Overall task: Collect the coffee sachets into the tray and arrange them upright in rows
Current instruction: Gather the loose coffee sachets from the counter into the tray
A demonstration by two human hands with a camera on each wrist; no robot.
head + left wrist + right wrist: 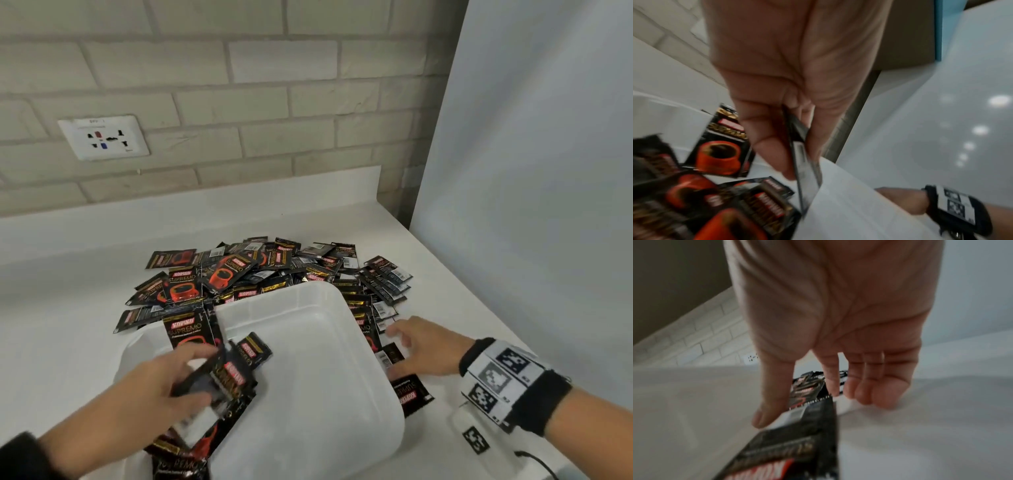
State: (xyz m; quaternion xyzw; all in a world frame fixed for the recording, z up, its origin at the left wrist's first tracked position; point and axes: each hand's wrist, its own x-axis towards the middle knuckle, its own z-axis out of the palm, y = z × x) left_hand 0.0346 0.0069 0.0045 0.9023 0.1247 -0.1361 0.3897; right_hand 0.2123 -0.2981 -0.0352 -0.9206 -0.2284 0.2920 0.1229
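A white plastic tray (308, 377) sits on the counter in front of me. Behind and to its right lies a heap of black and red coffee sachets (260, 270). My left hand (202, 377) hovers over the tray's left side and pinches a few sachets (229, 377) between thumb and fingers; the left wrist view shows one sachet (801, 154) edge-on in that pinch (799, 162). More sachets (721, 149) lie flat in the tray below. My right hand (397, 353) reaches onto loose sachets (383, 315) right of the tray, fingers spread and holding nothing (813, 407).
A brick wall with a white socket plate (102, 137) stands behind the counter. A tall white panel (531, 171) closes the right side. A small white device with a marker (476, 435) lies near my right wrist. One sachet (411, 394) lies by the tray's right corner.
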